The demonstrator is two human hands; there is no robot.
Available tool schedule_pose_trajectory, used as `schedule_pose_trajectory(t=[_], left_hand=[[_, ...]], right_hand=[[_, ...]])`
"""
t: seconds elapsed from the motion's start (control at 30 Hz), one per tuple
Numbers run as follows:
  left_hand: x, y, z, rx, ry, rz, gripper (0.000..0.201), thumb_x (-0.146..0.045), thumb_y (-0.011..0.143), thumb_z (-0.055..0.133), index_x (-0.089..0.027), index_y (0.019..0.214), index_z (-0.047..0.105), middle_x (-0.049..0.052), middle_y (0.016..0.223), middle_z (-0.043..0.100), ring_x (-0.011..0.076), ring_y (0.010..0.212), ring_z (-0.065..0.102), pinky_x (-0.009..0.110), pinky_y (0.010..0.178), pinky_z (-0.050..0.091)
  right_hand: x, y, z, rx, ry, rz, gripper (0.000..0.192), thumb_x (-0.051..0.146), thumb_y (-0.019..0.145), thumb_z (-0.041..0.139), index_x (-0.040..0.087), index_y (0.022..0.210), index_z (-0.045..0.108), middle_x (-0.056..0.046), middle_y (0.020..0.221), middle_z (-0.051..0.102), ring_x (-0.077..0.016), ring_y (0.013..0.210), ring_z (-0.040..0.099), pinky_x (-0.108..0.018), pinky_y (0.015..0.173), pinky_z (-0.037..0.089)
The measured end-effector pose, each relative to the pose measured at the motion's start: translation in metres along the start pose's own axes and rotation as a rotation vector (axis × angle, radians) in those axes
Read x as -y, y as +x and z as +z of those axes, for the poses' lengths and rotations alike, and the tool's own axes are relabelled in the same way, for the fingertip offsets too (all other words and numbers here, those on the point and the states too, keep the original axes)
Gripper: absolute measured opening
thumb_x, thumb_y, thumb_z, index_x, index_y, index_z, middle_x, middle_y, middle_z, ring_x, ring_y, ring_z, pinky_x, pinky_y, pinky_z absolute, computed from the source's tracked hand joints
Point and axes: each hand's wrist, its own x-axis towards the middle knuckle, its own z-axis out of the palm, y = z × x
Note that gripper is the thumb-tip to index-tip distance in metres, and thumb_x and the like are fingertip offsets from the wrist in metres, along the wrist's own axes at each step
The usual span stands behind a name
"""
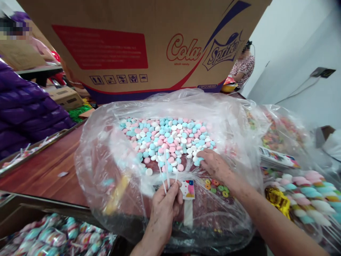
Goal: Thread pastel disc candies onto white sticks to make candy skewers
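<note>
My left hand (166,202) is closed around several thin white sticks (167,169) that point up and away from me. Beyond it, pink, blue and white round candies (170,138) lie heaped on a large clear plastic bag (101,117). My right hand (214,163) reaches in from the right, its fingers bent together at the near right edge of the heap, against a blue candy. Just past my left hand is a small printed card (188,189). Ring-shaped candies (217,186) show through the plastic below my right hand.
A tall cardboard box (157,49) stands behind the bag. Finished candy sticks (306,192) lie at right, beside bagged colourful candies (282,124). A carton of wrapped candy sticks (58,234) stands at lower left. Co-workers sit at far left and behind the box at right.
</note>
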Motion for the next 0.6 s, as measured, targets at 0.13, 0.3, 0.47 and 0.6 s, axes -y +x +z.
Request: schedule_pose_trajectory(t=[0.13, 0.3, 0.47, 0.6], left_hand=[[0.006, 0.002, 0.002, 0.024, 0.038, -0.011, 0.030, -0.043, 0.081, 0.070, -0.015, 0.076, 0.060, -0.007, 0.046, 0.050, 0.0014, 0.034, 0.025, 0.014, 0.035, 0.014], [0.013, 0.007, -0.003, 0.029, 0.053, -0.022, 0.035, -0.048, 0.077, 0.072, -0.015, 0.078, 0.061, -0.007, 0.045, 0.051, 0.0014, 0.032, 0.023, 0.014, 0.034, 0.013], [0.015, 0.006, -0.005, 0.056, 0.074, -0.020, 0.038, -0.052, 0.078, 0.071, -0.015, 0.075, 0.062, -0.007, 0.047, 0.050, 0.0015, 0.033, 0.025, 0.014, 0.034, 0.016], [0.014, 0.006, -0.003, 0.035, 0.099, -0.017, 0.040, -0.054, 0.075, 0.072, -0.015, 0.078, 0.063, -0.007, 0.046, 0.051, 0.0018, 0.031, 0.026, 0.015, 0.033, 0.016]], right_hand=[[0.004, -0.005, -0.011, 0.025, 0.015, 0.240, 0.024, 0.019, 0.090, 0.044, 0.019, 0.107, 0.062, -0.005, 0.080, 0.065, -0.0195, 0.076, 0.058, -0.027, 0.066, 0.036], [0.008, -0.018, -0.011, 0.056, 0.137, 0.169, 0.022, 0.015, 0.086, 0.045, 0.020, 0.093, 0.065, -0.003, 0.078, 0.065, -0.0163, 0.071, 0.056, -0.025, 0.065, 0.036], [0.008, -0.028, -0.004, 0.068, 0.219, 0.091, 0.021, 0.013, 0.086, 0.043, 0.019, 0.087, 0.063, -0.002, 0.081, 0.064, -0.0152, 0.073, 0.055, -0.025, 0.068, 0.039], [0.007, -0.027, -0.002, 0.141, 0.165, -0.017, 0.019, 0.011, 0.084, 0.047, 0.018, 0.075, 0.061, -0.003, 0.084, 0.061, -0.0159, 0.079, 0.055, -0.026, 0.075, 0.040]])
